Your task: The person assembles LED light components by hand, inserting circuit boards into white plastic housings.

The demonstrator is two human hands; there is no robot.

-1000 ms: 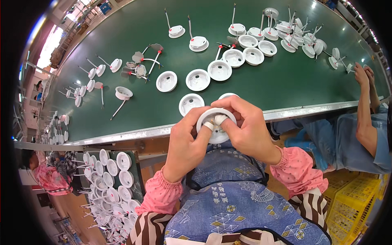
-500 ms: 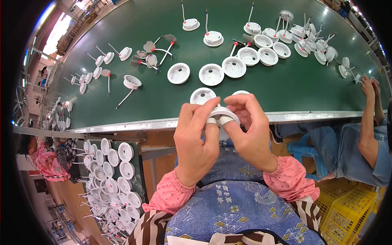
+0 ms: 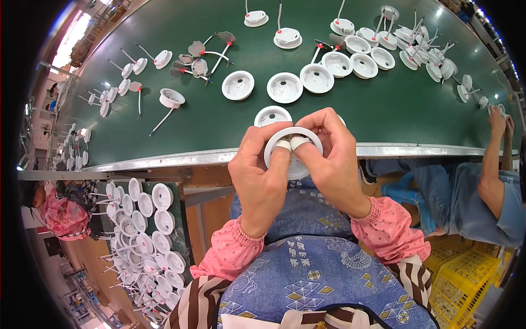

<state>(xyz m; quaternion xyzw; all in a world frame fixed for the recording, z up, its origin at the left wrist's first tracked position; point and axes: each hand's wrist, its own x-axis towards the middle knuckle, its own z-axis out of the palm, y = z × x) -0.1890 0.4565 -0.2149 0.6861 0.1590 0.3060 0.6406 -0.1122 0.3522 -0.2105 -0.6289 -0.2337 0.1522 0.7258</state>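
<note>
A white round cup (image 3: pixel 298 171) is sitting between a person's two hands, just in front of the near edge of a green table (image 3: pixel 213 126), its opening tilting toward the wearer. The left hand (image 3: pixel 257 170) is gripping one side and the right hand (image 3: pixel 335 164) is gripping the other, fingers curling around the outside while both thumbs, wearing white bands (image 3: pixel 283 144), are reaching into the opening; what they are touching inside is hidden. Just beyond the hands, another white cup (image 3: pixel 272 115) is resting on the table, and past it more open cups (image 3: pixel 285 88) are forming a slanting row toward the upper right. Left of that row, thin grey discs (image 3: pixel 200 67) with red-ended wires are lying in a loose group, and nearer, a single cup (image 3: pixel 172 98) is trailing a white cable. A crowded cluster of wired cups (image 3: pixel 413 52) is filling the far right. Below the table's left part, a stand (image 3: pixel 183 219) is holding a dense pile of white cups (image 3: pixel 162 196). The wearer's pink dotted sleeves (image 3: pixel 390 227) are flanking a blue patterned apron (image 3: pixel 329 274). At right, a co-worker in blue (image 3: pixel 507 203) is sitting near yellow crates (image 3: pixel 457 277).
</note>
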